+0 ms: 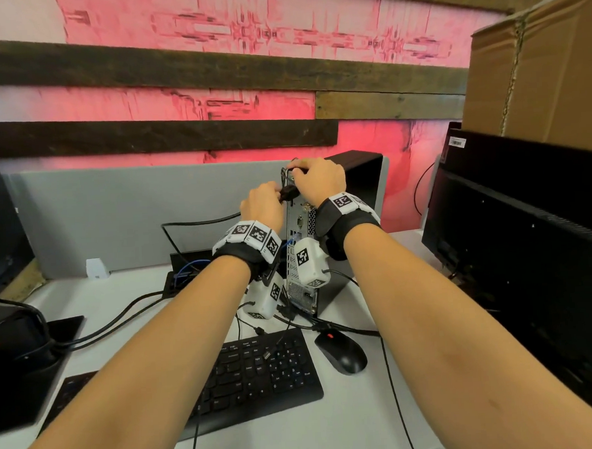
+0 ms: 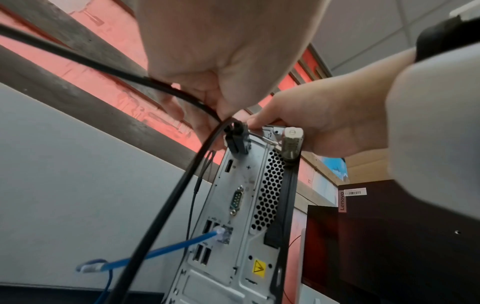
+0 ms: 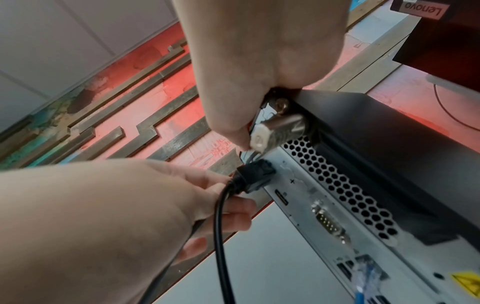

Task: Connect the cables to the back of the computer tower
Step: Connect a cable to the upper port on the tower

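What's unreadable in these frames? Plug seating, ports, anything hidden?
- Black power plug: whether it is fully seated cannot be told; its own body covers the socket in both wrist views, and the left hand blocks it in the head view.
- Right hand fingertips: hidden behind the tower's top edge.
- Lower rear panel: blocked by wrist cameras in the head view.
- Yellow warning label: too small to read.

Bright even light, red glow on wall, blurred close hands, wide-angle bending
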Demonstrator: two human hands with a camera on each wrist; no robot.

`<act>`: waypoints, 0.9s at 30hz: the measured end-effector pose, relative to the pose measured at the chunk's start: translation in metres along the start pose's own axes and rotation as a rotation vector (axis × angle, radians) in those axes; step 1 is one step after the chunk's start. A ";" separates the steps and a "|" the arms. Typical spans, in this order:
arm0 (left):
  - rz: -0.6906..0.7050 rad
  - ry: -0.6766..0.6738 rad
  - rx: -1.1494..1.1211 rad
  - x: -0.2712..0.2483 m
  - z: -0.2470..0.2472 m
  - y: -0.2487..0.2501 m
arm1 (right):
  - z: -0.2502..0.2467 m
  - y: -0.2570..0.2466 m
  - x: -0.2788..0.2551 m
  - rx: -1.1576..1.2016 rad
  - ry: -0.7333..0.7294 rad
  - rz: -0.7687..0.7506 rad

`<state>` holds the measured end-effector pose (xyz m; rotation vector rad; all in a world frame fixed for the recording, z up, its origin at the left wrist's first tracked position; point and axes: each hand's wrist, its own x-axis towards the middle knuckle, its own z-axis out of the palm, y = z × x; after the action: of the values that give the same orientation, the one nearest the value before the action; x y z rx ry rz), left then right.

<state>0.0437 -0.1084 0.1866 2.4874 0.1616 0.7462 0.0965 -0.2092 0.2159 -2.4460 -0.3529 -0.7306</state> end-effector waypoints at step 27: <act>-0.248 -0.725 -0.016 -0.106 0.078 -0.187 | 0.125 0.006 -0.140 0.075 -0.718 -0.136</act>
<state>0.0037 -0.0127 -0.0172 2.4920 0.1870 -0.2680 0.0372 -0.1540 0.0460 -2.5528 -0.8012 0.1439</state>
